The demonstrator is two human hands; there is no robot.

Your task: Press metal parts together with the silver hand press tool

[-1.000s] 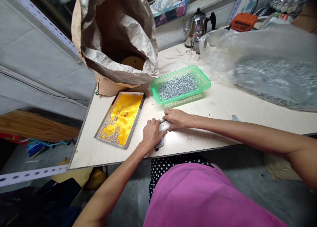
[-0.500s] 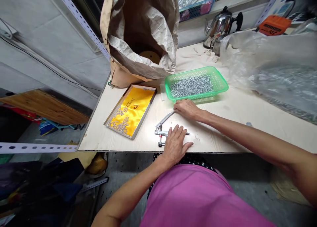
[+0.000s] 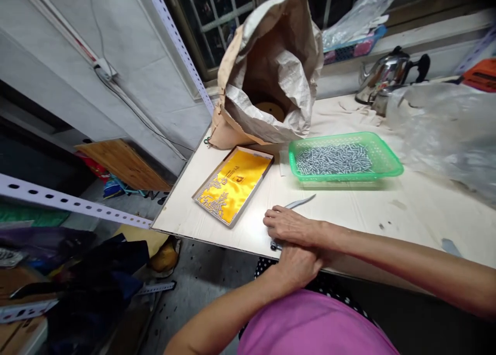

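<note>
A hand tool with a long grey metal lever (image 3: 304, 201) lies on the table near its front edge. My right hand (image 3: 292, 227) is over the tool's head, its fingers bent and closed together, and whatever is in them is hidden. My left hand (image 3: 298, 266) is just below, at the table edge, over the tool's lower part; its fingers are largely covered by my right hand. A small dark knob (image 3: 273, 246) of the tool shows beside my hands. To the left is a shallow tray (image 3: 248, 206) with yellow cloth and several small metal pins (image 3: 215, 206).
A green basket (image 3: 393, 164) of small metal pins stands behind my right arm. A large open paper sack (image 3: 232, 130) stands at the back, with a metal kettle (image 3: 387, 76) and clear plastic bags (image 3: 437, 122) to its right. A perforated metal bar (image 3: 77, 205) is at left.
My right hand has left the lever's end and come down to the tool's head, above my left hand. The lever's free end now points up and right. The view has shifted left.
</note>
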